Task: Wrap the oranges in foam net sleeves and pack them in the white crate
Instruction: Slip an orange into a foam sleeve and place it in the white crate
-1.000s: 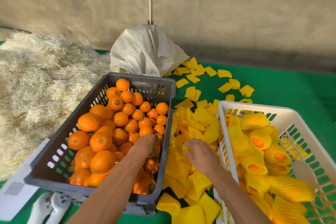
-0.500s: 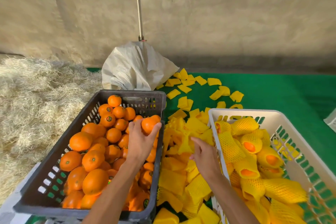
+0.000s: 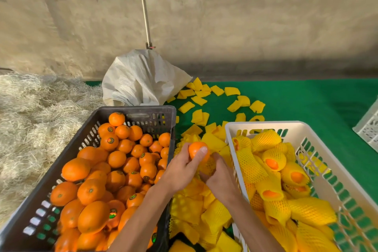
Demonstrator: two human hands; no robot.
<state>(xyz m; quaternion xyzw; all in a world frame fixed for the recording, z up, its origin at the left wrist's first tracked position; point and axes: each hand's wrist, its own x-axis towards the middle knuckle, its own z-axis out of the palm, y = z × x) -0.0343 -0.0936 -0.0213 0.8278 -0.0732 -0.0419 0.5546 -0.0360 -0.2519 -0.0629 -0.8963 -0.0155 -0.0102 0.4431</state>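
Note:
My left hand (image 3: pixel 182 172) grips a bare orange (image 3: pixel 196 149) above the gap between the two crates. Right beside it my right hand (image 3: pixel 222 180) holds a yellow foam net sleeve (image 3: pixel 208 166) just under the orange; how far the sleeve covers the fruit is hidden by my fingers. The dark crate (image 3: pixel 86 137) on the left is full of loose oranges (image 3: pixel 114 170). The white crate (image 3: pixel 266 126) on the right holds several oranges wrapped in yellow sleeves (image 3: pixel 272 161).
A heap of flat yellow foam sleeves (image 3: pixel 204 210) fills the gap between the crates and scatters back over the green mat (image 3: pixel 306 100). A white sack (image 3: pixel 143 80) stands behind the dark crate, straw (image 3: pixel 36 120) lies left, another white crate corner (image 3: pixel 368 125) is far right.
My left hand lifted an orange out of the dark crate and carried it right, over the sleeve heap. My right hand picked up a sleeve and met the left hand.

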